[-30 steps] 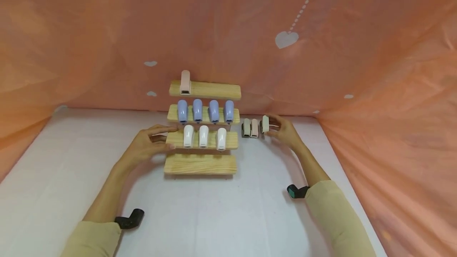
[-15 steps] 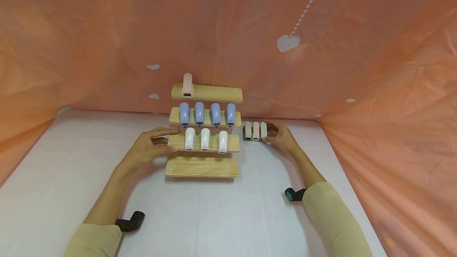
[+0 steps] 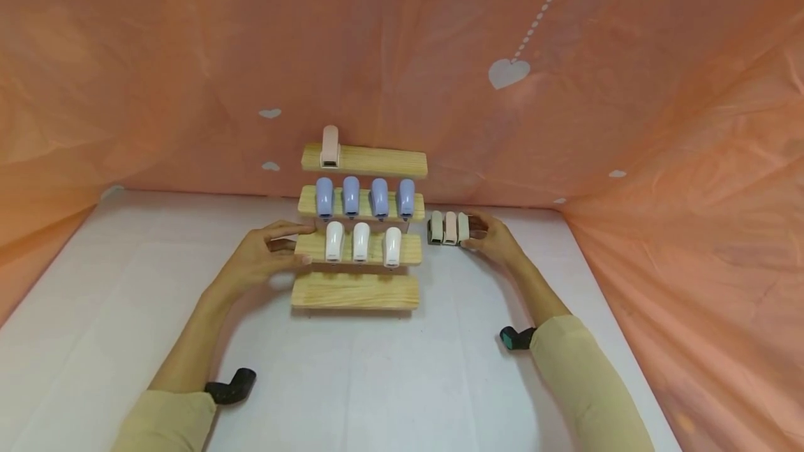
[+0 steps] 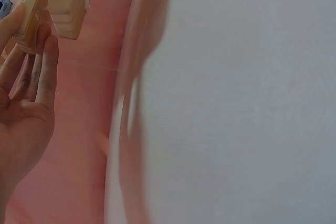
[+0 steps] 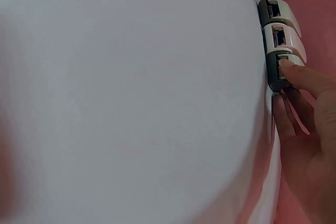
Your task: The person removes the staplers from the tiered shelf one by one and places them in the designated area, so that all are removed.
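Observation:
At the left end of the tiered wooden display rack (image 3: 354, 291), my left hand (image 3: 260, 257) holds a board, its thumb on the front and fingers behind. My right hand (image 3: 499, 239) pinches a pale green mini stapler (image 5: 274, 72), thumb on its front end. This stapler stands on the table against a pink stapler (image 3: 450, 227), with another green stapler (image 3: 436, 227) on that one's far side. A single pink stapler (image 3: 329, 146) sits on the top tier. Below it are a row of lilac staplers (image 3: 379, 197) and three white staplers (image 3: 361, 241).
The rack and the three table staplers stand near the back of the white table (image 3: 377, 382). A pink-orange cloth (image 3: 402, 54) with hearts hangs behind and along the sides. Both forearms reach in from the front.
My right hand has moved left, bringing the green stapler from a gap away to against the pink one. My left hand keeps its place on the rack.

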`<state>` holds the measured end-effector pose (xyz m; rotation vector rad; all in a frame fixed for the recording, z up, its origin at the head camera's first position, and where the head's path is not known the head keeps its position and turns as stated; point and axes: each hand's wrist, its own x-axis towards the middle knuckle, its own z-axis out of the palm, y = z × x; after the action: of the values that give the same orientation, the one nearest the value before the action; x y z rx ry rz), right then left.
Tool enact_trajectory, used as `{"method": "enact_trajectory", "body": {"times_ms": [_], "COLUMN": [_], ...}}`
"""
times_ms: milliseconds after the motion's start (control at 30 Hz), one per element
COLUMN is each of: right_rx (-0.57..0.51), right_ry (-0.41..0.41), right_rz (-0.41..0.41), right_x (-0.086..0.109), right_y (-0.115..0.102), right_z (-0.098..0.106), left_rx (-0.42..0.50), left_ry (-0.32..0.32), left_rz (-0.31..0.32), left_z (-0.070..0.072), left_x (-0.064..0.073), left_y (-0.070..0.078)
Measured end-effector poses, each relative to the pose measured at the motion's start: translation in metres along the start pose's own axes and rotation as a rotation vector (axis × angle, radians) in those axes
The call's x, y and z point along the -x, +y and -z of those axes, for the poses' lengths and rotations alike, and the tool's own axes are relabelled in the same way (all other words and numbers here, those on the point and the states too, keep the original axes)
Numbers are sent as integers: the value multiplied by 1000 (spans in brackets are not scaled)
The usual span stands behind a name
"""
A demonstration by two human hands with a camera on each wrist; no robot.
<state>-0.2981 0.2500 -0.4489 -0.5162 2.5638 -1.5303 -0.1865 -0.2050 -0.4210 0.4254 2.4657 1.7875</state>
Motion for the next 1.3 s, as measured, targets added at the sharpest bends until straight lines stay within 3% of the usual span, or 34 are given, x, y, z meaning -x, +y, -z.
{"method": "enact_trajectory", "body": {"times_ms": [367, 567, 867, 1000, 1133, 1300], "right_rx": [62, 53, -5, 12, 10, -12], "right_ry": [67, 115, 37, 33, 33, 33], "right_rz": [-47, 61, 198, 227, 299, 360], "right_x": [6, -1, 1, -6, -7, -1], "right_y": [-15, -39, -105, -108, -124, -158], "right_z": [8, 12, 10, 9, 5, -3], "left_rx": [2, 1, -36, -48, -78, -80], "left_ry": [-3, 5, 9, -2, -10, -12], "left_rz": [-1, -21, 8, 8, 8, -12], "left_z": [-1, 1, 1, 2, 3, 3], "left_x": [-2, -3, -1, -1, -1, -1], "left_y": [1, 5, 6, 5, 7, 9]}}
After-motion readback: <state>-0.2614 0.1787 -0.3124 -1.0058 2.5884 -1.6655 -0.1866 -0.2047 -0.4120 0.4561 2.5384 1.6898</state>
